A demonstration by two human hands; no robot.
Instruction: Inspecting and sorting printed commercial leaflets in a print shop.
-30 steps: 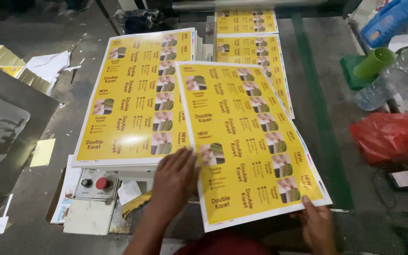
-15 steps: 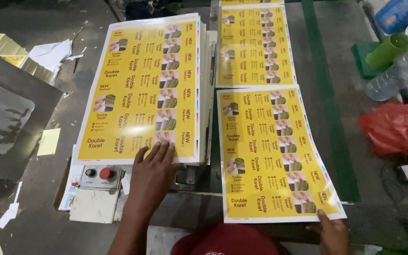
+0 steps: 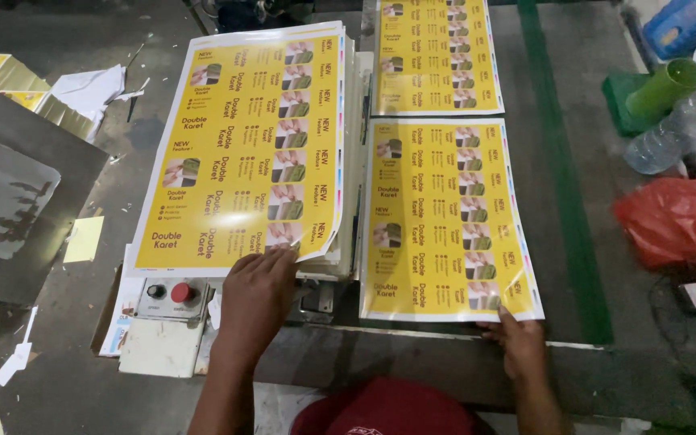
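While the left hand (image 3: 255, 294) presses flat, open fingers on the near edge of the tall stack of glossy yellow printed sheets (image 3: 243, 145), the right hand (image 3: 519, 342) pinches the near edge of a single yellow sheet (image 3: 445, 217) lying lengthwise away, just right of that stack.

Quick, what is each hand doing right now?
Left hand: open, fingers flat on the near edge of the yellow sheet stack.
Right hand: fingertips touching the single yellow sheet; grip unclear.

We see a red bag (image 3: 674, 219), green tube (image 3: 664, 87) and clear bottle (image 3: 670, 133) well right of the fingers, a red-buttoned control box (image 3: 169, 292) just left.
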